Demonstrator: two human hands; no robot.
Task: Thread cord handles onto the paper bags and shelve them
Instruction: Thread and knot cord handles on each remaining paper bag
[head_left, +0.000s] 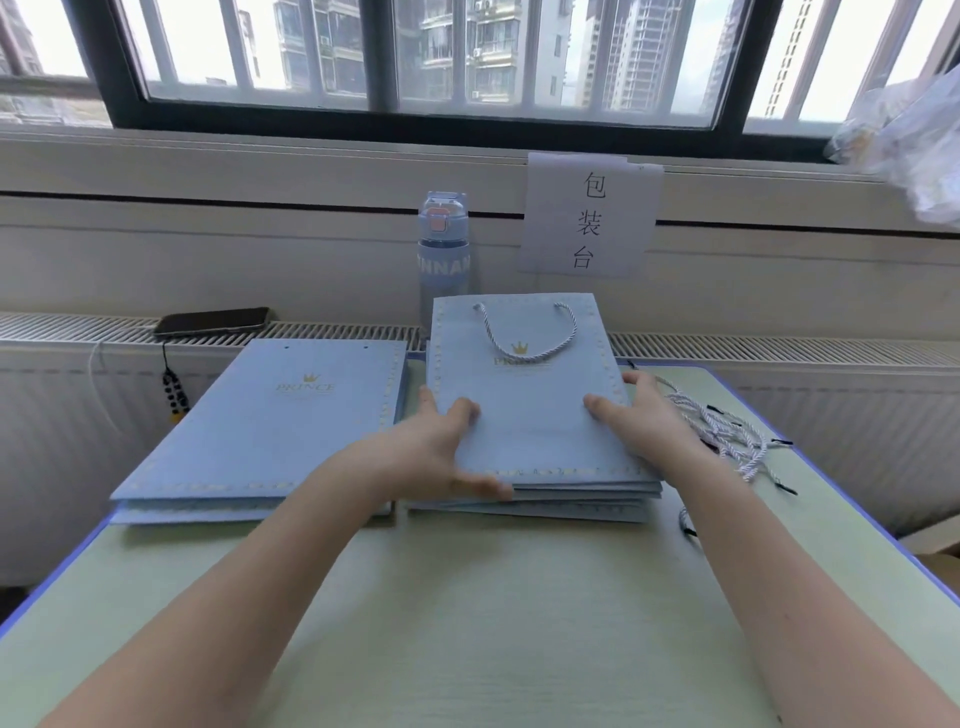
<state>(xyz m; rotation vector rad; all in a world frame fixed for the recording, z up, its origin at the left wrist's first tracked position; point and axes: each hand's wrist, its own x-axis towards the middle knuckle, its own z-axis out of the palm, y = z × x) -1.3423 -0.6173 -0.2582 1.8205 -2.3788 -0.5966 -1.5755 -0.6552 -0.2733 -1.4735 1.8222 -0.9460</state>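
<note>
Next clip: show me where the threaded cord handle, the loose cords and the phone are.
threaded cord handle (530, 358), head view, bottom of its loop.
loose cords (727, 436), head view, middle of the pile.
phone (213, 321), head view, centre of its dark face.

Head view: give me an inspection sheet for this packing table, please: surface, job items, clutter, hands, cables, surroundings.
Surface: pale green table, blue-edged.
Job's things: right stack of blue bags, top bag with cord handle; left stack without handles; loose cords at right.
Clutter: water bottle behind the right stack; phone on the radiator grille.
Hands: left hand and right hand rest on the top bag's sides, fingers fairly straight.
Cables: white cable hangs below the phone.
Surroundings: barred window, paper sign.
</note>
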